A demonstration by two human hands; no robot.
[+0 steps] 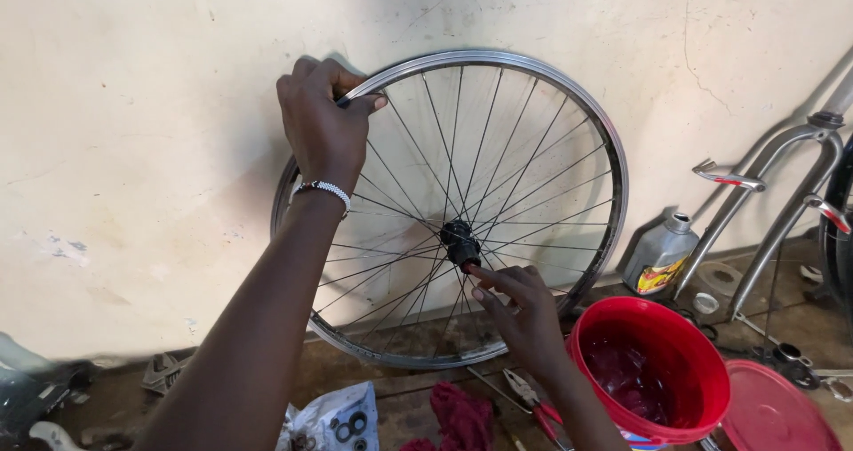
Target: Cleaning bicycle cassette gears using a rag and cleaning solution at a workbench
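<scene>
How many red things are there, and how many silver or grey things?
Red: 4 – bucket, lid, rag, pliers' handles
Silver or grey: 3 – wheel rim, bottle, bicycle fork
Total: 7

wheel rim (569, 104) silver | hub (459, 242) black | tub (653, 322) red | wall (133, 104) cream

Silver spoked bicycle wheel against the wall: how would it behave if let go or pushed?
The silver spoked bicycle wheel stands on its thin rim, so it would probably roll or tip sideways; the left hand grips its top and the wall backs it. It likely lifts lightly for its size: open spokes, no tyre. The right hand's fingertips touch the black hub, which may spin.
</scene>
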